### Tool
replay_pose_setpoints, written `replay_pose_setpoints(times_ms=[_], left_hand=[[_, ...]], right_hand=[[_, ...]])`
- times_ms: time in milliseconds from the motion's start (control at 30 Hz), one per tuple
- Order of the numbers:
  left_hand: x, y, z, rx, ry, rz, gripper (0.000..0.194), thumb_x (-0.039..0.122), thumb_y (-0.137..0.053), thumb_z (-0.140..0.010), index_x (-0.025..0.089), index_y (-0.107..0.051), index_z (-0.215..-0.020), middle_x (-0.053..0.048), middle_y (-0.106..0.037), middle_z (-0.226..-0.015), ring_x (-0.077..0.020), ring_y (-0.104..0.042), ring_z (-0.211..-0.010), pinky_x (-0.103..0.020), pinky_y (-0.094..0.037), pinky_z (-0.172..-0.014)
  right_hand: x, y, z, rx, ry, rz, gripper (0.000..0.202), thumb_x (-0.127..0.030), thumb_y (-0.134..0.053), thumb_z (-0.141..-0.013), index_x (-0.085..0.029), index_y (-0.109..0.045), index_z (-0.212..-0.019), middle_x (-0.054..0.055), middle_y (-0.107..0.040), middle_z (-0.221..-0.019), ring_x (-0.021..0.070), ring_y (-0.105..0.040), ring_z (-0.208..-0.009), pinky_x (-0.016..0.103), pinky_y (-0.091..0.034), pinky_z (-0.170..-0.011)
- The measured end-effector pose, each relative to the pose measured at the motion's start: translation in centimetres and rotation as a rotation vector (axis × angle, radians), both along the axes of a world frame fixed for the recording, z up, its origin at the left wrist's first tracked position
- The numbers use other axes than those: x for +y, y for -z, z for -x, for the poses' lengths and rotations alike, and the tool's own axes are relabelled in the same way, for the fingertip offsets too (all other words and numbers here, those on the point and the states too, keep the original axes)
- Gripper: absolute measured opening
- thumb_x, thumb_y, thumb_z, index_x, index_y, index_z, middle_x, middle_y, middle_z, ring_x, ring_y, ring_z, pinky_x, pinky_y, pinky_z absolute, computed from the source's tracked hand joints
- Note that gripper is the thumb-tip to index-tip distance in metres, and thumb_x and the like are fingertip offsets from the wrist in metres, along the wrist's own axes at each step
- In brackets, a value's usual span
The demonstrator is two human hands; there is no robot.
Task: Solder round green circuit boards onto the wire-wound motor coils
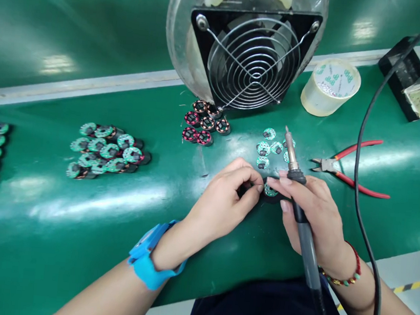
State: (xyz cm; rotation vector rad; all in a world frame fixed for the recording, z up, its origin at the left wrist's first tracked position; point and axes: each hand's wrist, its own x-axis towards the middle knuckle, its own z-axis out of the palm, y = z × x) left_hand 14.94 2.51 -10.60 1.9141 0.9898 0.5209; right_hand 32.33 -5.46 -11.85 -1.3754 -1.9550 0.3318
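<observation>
My right hand (313, 213) is wrapped round a soldering iron (307, 244), whose metal tip points up and away from me. Its index fingertip reaches the edge of a small round green circuit board (271, 190) lying in a dark round holder (273, 199). From the left, my left hand (229, 191) comes up to the same board, thumb and index finger pinched together at its rim. What sits between those fingertips is too small to make out. Just beyond the hands lie several loose round circuit boards (263, 148).
Behind stands a fan with a wire guard (254, 68), copper-wound motor coils (207, 123) before it. Coils topped with boards (109, 151) stand to the left. On the right are a tape roll (329, 89), red-handled cutters (341, 165), an iron stand (405, 71) and the iron's cable (360, 156).
</observation>
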Motion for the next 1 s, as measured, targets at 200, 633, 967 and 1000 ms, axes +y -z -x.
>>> replay_pose_setpoints(times_ms=[200,633,967,1000], left_hand=[[-0.05,-0.13,-0.02,-0.031,0.028,0.022,0.012,0.006,-0.054,-0.085,0.015,-0.059,-0.079,0.001,-0.055,-0.082,-0.0107,-0.053,-0.076,-0.023,-0.043,-0.071],[-0.1,0.02,0.18,-0.007,-0.02,0.063,0.014,0.006,-0.052,-0.085,0.017,-0.056,-0.078,0.002,-0.053,-0.08,-0.0104,-0.051,-0.073,-0.024,-0.042,-0.067],[0.12,-0.07,-0.05,-0.011,0.034,0.027,0.013,0.004,-0.054,-0.082,0.017,-0.056,-0.078,0.001,-0.053,-0.082,-0.0115,-0.051,-0.077,-0.026,-0.042,-0.072],[0.13,-0.04,-0.08,-0.011,0.033,0.03,0.014,0.004,-0.053,-0.082,0.017,-0.056,-0.077,0.001,-0.053,-0.082,-0.0117,-0.051,-0.077,-0.026,-0.042,-0.072]], right_hand=[[0.05,0.21,-0.03,-0.059,-0.066,0.012,0.045,-0.01,-0.05,-0.09,-0.016,-0.048,-0.135,0.01,-0.067,-0.121,0.0227,-0.053,-0.121,0.04,-0.042,-0.098],[0.07,-0.03,-0.05,-0.01,-0.023,0.018,0.043,-0.007,-0.052,-0.089,-0.014,-0.047,-0.131,0.009,-0.072,-0.11,0.0222,-0.059,-0.101,0.041,-0.044,-0.089],[0.22,-0.26,-0.02,0.076,0.072,0.008,0.048,-0.004,-0.052,-0.087,-0.02,-0.048,-0.131,0.005,-0.074,-0.107,0.021,-0.065,-0.102,0.041,-0.048,-0.092],[0.22,-0.34,-0.02,0.078,0.075,0.002,0.048,-0.004,-0.052,-0.087,-0.021,-0.048,-0.131,0.004,-0.074,-0.106,0.0209,-0.065,-0.101,0.041,-0.048,-0.092]])
